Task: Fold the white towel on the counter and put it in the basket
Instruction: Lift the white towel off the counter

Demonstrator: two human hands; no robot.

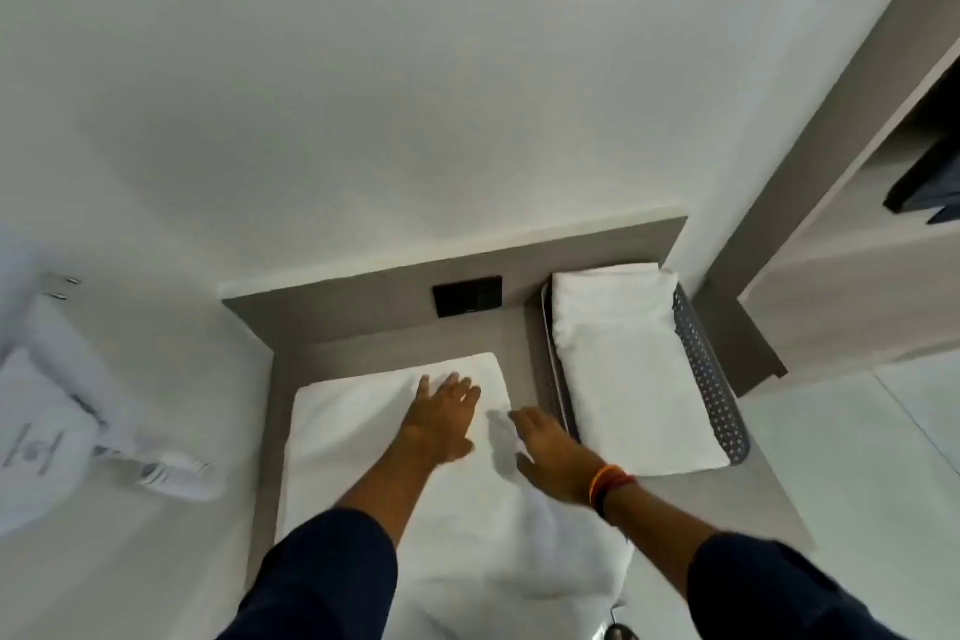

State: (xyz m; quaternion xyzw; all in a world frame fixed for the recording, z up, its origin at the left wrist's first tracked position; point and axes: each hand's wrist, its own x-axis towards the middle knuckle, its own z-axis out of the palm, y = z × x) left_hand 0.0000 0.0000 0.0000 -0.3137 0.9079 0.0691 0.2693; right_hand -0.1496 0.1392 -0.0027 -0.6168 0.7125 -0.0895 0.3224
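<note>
Head view | left hand (441, 418), right hand (550, 452) flat, spread on towel (363, 437) | towel's near end cut off

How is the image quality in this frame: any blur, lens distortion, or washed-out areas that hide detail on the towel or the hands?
Head view: wide-angle bending curves the shelf unit at right; the white towel is washed out, with little weave showing; the left hand and right hand are slightly motion-soft, the right casting a soft shadow on the towel; the white items at the left edge are blurred; the basket perforations stay readable.

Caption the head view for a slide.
Both hands, left and right, smooth a white towel beside a basket already holding a folded towel.
</note>
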